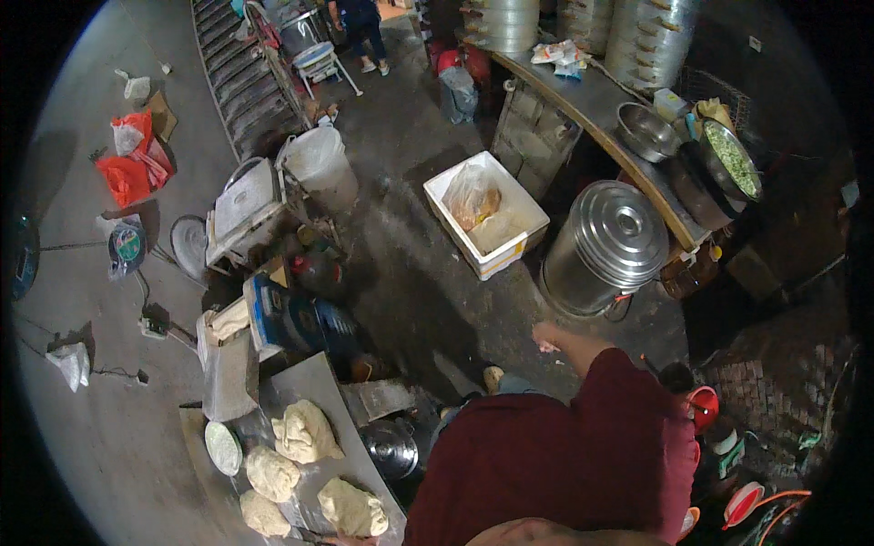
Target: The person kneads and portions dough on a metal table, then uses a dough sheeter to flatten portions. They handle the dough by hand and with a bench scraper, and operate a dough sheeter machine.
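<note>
My right hand [546, 337] hangs over the floor, left of a lidded steel pot [608, 239] and below a white foam box [488, 215]; a small pale patch shows at its fingers, too blurred to name. At the bottom edge, what seems to be my left hand [358, 540] is mostly cut off, close beside a dough lump [353, 506] on the metal-topped table [317, 382]. Several more dough lumps [304, 431] lie there, with a round dish of pale powder [223, 448]. Plastic bags with brownish contents [471, 198] are in the foam box.
A counter [601, 123] at the right holds steamer stacks [502, 24], a steel bowl [647, 131] and a bowl of chopped greens [730, 158]. A white bucket [321, 164] and a folding stool [315, 58] stand farther off. Another person [362, 31] stands at the top.
</note>
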{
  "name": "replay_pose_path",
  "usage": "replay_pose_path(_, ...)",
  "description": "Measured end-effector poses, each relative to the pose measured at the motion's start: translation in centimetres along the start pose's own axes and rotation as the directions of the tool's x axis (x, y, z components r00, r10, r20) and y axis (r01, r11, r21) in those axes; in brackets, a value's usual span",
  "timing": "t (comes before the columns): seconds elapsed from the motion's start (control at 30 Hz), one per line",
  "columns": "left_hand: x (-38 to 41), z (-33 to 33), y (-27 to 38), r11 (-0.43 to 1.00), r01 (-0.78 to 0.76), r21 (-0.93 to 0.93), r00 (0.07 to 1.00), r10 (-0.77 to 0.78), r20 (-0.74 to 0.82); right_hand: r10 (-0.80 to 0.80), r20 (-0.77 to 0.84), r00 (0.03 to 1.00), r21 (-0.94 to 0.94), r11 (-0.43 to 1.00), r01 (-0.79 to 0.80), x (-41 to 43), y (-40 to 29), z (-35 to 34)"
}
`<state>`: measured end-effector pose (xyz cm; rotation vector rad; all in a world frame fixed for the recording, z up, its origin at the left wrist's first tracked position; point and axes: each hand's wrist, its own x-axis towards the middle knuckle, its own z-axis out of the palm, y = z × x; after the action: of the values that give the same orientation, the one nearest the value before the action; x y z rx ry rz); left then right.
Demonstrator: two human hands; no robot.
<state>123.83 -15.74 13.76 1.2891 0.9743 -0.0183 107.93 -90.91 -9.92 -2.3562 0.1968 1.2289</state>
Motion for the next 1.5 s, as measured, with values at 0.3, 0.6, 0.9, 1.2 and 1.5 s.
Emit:
replay_pose_path(0.3, 2.5, -2.2, 1.0, 0.999, 0.036, -0.009, 0.996, -0.035, 0.081, 0.464, -0.104, 0.88, 0.861, 0.485, -0.153, -8.6, -3.1, 1.4)
replay_pose_path(0.6, 1.4, -4.9, 1.1, 0.982, 0.08, -0.17, 0.996, -0.086, -0.027, -0.252, -0.182, 0.951, 0.898, 0.35, 0.265, 4.1, -6.1, -7.0)
replay_pose_path(0.9, -9.1, 6.3, 7.3, 0.835, -0.547, 0.06, 0.769, 0.53, -0.358, -0.091, 0.359, 0.929, 0.931, 0.112, -0.349, 10.8, -7.3, -22.2)
replay_pose_path(1.2, -14.3, 15.9, 15.9, 0.883, -0.436, 0.174, 0.677, 0.449, -0.583, 0.122, 0.246, 0.962, 0.943, 0.2, -0.267, 12.3, -4.8, -35.6)
replay_pose_path(1.5, -10.9, 30.0, 28.3, 0.786, -0.61, -0.098, 0.69, 0.466, -0.554, 0.297, 0.116, 0.948, 0.935, 0.29, -0.206, 17.1, 6.4, -41.8)
